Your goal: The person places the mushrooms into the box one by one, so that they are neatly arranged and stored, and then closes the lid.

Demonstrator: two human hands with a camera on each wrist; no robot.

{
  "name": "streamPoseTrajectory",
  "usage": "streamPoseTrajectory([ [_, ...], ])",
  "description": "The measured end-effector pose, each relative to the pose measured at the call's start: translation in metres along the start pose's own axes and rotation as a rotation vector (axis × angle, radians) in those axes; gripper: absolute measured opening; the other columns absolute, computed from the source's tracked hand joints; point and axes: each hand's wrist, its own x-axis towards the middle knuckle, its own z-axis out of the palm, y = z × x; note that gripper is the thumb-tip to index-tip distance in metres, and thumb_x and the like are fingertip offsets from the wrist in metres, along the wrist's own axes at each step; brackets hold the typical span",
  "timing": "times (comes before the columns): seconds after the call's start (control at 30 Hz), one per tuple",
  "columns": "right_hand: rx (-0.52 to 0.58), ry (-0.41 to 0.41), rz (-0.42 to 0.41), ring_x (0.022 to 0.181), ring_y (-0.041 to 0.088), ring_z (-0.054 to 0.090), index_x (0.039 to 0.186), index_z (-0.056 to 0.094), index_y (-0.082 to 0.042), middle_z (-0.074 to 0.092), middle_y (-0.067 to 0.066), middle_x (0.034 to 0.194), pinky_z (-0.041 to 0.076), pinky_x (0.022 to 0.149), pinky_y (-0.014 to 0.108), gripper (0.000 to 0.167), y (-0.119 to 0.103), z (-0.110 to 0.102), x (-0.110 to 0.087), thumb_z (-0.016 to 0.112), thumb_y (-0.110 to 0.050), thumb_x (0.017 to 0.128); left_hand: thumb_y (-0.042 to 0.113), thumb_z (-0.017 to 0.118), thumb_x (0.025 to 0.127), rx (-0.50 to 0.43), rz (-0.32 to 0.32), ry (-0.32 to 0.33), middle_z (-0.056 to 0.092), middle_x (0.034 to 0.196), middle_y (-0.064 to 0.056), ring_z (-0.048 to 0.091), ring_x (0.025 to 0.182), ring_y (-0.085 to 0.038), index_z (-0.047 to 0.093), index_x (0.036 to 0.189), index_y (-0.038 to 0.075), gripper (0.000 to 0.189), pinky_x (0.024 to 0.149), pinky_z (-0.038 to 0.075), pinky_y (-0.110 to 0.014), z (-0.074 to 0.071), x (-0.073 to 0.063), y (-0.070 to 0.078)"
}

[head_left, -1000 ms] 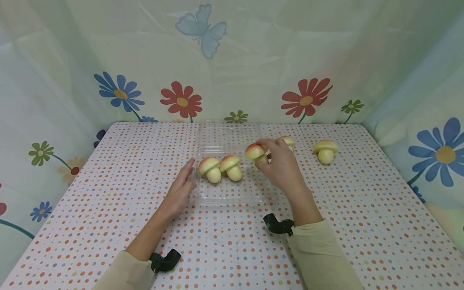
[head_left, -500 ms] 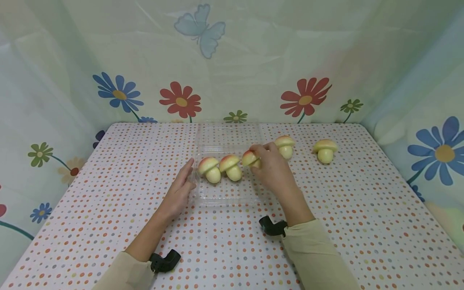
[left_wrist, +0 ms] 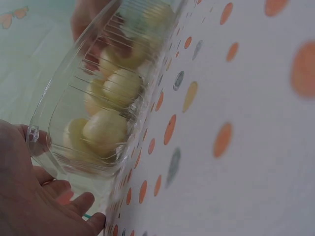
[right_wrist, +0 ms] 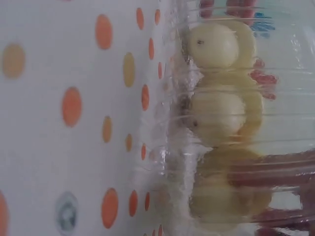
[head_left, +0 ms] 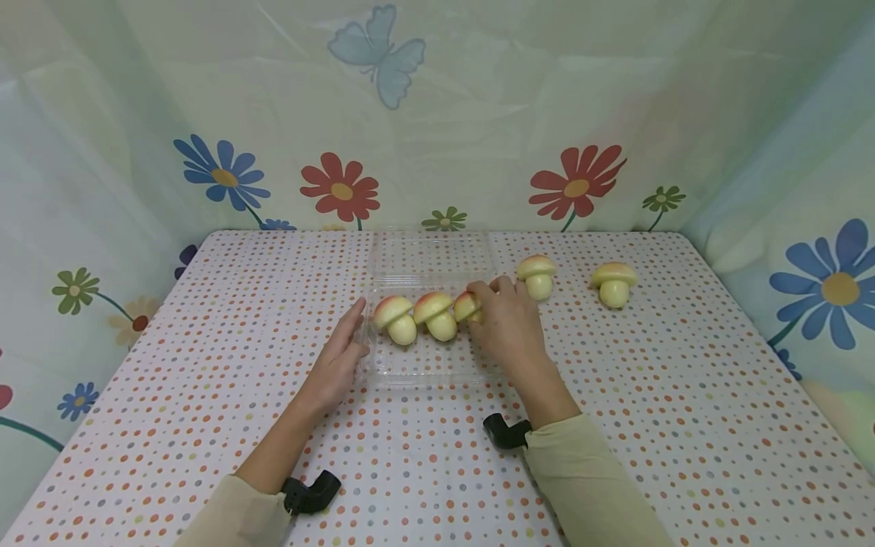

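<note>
A clear plastic clamshell box [head_left: 424, 374] lies on the table with its lid folded back. Inside it, side by side, are two toy mushrooms, a left one [head_left: 396, 320] and a middle one [head_left: 435, 316], both pale yellow with red-tinged caps. My right hand [head_left: 509, 323] grips a third mushroom [head_left: 468, 307] by its right side, down in the box beside the middle one; the hand hides most of it. Along the box's left wall rests my left hand [head_left: 336, 363], fingers extended; its thumb touches the rim in the left wrist view.
Two more mushrooms stand on the table right of the box, a nearer one [head_left: 538, 276] just behind my right hand and another [head_left: 614, 284] farther right. A dotted cloth [head_left: 656, 425] covers the table, and a flowered curtain [head_left: 465, 114] hangs behind it.
My right hand has moved left and down with its mushroom, from above the right part of the box to beside the middle mushroom. My left hand has stayed put.
</note>
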Motion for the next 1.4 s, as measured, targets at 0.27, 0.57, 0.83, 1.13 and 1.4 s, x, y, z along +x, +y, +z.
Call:
streamPoseTrajectory([
  [0.27, -0.034, -0.018, 0.037, 0.122, 0.042, 0.051, 0.133, 0.066, -0.012, 0.064, 0.019, 0.125, 0.047, 0.092, 0.059, 0.052, -0.001, 0.001, 0.000, 0.084, -0.018, 0.085, 0.006, 0.037, 0.099, 0.013, 0.008, 0.005, 0.009, 0.175, -0.001, 0.013, 0.161, -0.030, 0.013, 0.168, 0.018, 0.074, 0.131, 0.009, -0.055, 0.000, 0.001, 0.000],
  [0.57, -0.017, -0.055, 0.016, 0.121, 0.043, 0.052, 0.137, 0.064, -0.011, 0.062, 0.021, 0.130, 0.049, 0.093, 0.060, 0.057, 0.002, -0.003, 0.000, 0.084, -0.020, 0.085, 0.006, 0.036, 0.099, 0.003, 0.009, 0.002, 0.009, 0.175, -0.002, 0.012, 0.161, -0.030, 0.012, 0.168, 0.017, 0.074, 0.130, 0.008, -0.056, 0.000, 0.001, 0.000],
  [0.83, 0.073, -0.074, 0.017, 0.124, 0.046, 0.054, 0.143, 0.060, -0.010, 0.059, 0.023, 0.135, 0.051, 0.097, 0.058, 0.057, 0.006, -0.011, 0.001, 0.078, -0.022, 0.091, 0.007, 0.037, 0.100, 0.002, -0.014, 0.008, 0.013, 0.174, -0.008, 0.012, 0.161, -0.030, 0.013, 0.168, 0.020, 0.073, 0.130, 0.008, -0.057, 0.000, -0.001, 0.000],
  [1.13, 0.188, 0.006, 0.017, 0.126, 0.043, 0.054, 0.147, 0.057, -0.009, 0.056, 0.023, 0.135, 0.054, 0.095, 0.056, 0.052, 0.013, -0.017, 0.002, 0.070, -0.022, 0.098, 0.007, 0.037, 0.100, 0.013, -0.008, 0.009, 0.013, 0.174, -0.006, 0.013, 0.161, -0.030, 0.013, 0.168, 0.020, 0.073, 0.130, 0.008, -0.057, 0.001, -0.002, -0.001],
  [1.4, 0.281, 0.238, 0.041, 0.131, 0.047, 0.047, 0.146, 0.056, -0.006, 0.051, 0.027, 0.140, 0.050, 0.099, 0.060, 0.050, 0.027, -0.023, 0.008, 0.067, -0.018, 0.099, 0.007, 0.037, 0.100, 0.008, -0.008, 0.009, 0.011, 0.175, -0.003, 0.013, 0.161, -0.029, 0.012, 0.168, 0.019, 0.073, 0.130, 0.008, -0.056, 0.000, 0.000, -0.001],
])
